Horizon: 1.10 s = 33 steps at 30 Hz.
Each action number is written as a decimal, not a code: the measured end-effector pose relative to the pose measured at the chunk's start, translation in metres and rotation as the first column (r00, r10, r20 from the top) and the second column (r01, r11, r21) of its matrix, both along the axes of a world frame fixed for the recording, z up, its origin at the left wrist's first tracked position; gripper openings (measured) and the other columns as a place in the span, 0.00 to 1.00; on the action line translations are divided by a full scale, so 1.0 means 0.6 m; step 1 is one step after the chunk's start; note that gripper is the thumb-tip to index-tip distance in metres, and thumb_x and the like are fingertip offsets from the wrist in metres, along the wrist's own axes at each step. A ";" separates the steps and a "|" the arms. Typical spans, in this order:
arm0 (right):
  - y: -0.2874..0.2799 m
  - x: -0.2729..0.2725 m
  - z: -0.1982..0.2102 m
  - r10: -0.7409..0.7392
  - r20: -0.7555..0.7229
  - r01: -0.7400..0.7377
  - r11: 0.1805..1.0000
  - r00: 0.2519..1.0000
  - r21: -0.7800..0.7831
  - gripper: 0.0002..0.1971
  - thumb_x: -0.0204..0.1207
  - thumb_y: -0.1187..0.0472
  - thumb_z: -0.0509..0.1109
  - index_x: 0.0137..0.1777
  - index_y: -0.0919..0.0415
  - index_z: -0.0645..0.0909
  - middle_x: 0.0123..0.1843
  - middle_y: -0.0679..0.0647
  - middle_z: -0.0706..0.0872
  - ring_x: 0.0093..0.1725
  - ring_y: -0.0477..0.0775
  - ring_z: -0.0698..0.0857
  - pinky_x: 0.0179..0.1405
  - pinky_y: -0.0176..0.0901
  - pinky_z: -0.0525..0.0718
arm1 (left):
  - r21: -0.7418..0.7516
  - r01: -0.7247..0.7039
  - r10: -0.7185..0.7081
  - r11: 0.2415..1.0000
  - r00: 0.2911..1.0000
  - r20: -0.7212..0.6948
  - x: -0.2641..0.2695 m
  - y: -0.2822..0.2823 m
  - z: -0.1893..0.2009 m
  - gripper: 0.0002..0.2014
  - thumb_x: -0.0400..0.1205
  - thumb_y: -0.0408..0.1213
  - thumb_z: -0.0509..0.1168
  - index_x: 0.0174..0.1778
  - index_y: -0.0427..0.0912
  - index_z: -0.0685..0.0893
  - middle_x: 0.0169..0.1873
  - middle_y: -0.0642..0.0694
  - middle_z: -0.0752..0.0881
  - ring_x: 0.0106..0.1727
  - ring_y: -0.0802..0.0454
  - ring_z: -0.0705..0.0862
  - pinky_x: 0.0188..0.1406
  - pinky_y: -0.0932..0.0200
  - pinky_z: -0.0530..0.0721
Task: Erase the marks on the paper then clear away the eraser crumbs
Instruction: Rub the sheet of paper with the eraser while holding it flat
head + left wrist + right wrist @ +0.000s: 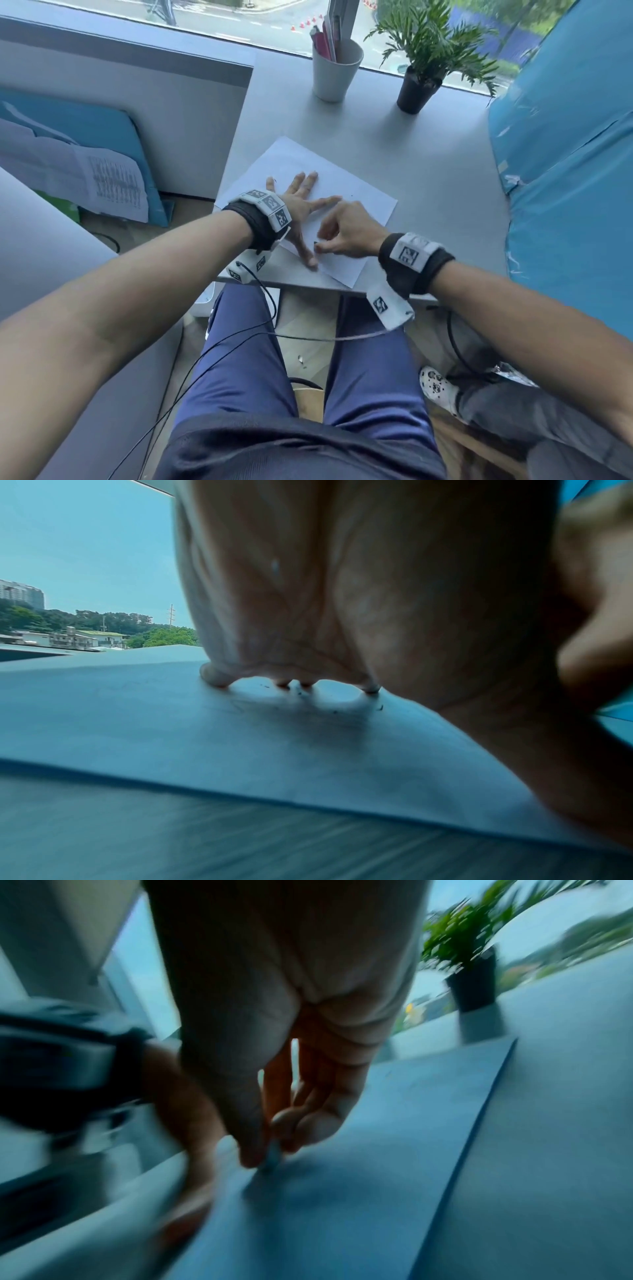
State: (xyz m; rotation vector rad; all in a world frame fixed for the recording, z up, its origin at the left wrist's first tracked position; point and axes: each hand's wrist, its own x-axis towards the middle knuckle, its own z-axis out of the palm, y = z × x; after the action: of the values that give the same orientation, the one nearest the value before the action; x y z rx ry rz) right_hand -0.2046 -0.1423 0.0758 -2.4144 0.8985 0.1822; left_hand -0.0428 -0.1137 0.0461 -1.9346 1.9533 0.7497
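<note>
White rectangular paper sheet (346, 192) lies on grey bench (428, 164). We spread left hand (298, 205) flat on sheet, pinning it against rubbing. Right hand (346, 229) fingers (308, 1123) pinch small dark eraser (315, 244) beside left thumb, tip pressed onto sheet. Dark crumbs (378, 708) lie near left fingertips.

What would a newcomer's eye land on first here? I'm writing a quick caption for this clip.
First the two hands meeting on the white paper at the desk's near edge: the left hand spread flat, pressing it down, the right hand pinching a small eraser against the sheet. Then the potted plant and pen cup by the window behind.
</note>
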 end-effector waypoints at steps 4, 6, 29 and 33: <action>-0.067 -0.002 0.012 -0.202 0.087 0.212 0.969 0.976 -0.125 0.05 0.65 0.59 0.79 0.30 0.56 0.88 0.27 0.46 0.84 0.28 0.43 0.80 0.35 0.31 0.74 | -0.002 -0.015 0.015 1.000 1.000 -0.006 -0.001 0.001 -0.002 0.77 0.41 0.76 0.78 0.79 0.76 0.32 0.81 0.46 0.21 0.81 0.44 0.21 0.69 0.14 0.32; -0.027 0.006 0.004 -0.087 0.044 0.091 0.992 0.995 -0.086 0.10 0.65 0.62 0.78 0.25 0.55 0.83 0.24 0.47 0.82 0.25 0.43 0.77 0.31 0.31 0.73 | 0.001 -0.012 0.012 1.000 1.000 -0.003 -0.001 0.000 -0.003 0.78 0.41 0.76 0.78 0.79 0.75 0.32 0.80 0.45 0.20 0.80 0.44 0.20 0.69 0.14 0.32; -0.031 0.010 -0.004 -0.124 0.114 0.134 0.988 0.986 -0.076 0.05 0.65 0.61 0.79 0.34 0.62 0.91 0.31 0.55 0.90 0.32 0.50 0.86 0.35 0.34 0.80 | 0.003 0.005 -0.005 1.000 1.000 0.001 0.002 0.001 -0.003 0.80 0.37 0.78 0.76 0.80 0.74 0.31 0.80 0.46 0.19 0.81 0.43 0.21 0.70 0.15 0.31; -0.008 0.013 -0.005 0.001 0.045 0.000 1.000 0.999 -0.014 0.10 0.67 0.62 0.78 0.25 0.58 0.85 0.21 0.41 0.83 0.25 0.36 0.80 0.35 0.20 0.68 | -0.006 0.019 -0.019 1.000 1.000 0.015 0.000 0.000 -0.005 0.80 0.38 0.79 0.76 0.79 0.73 0.29 0.79 0.45 0.18 0.80 0.42 0.20 0.69 0.14 0.32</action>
State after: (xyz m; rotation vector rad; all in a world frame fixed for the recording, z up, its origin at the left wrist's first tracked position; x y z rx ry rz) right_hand -0.1965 -0.1468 0.0731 -2.4216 0.8813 0.1217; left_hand -0.0429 -0.1136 0.0433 -1.9176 1.9647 0.7227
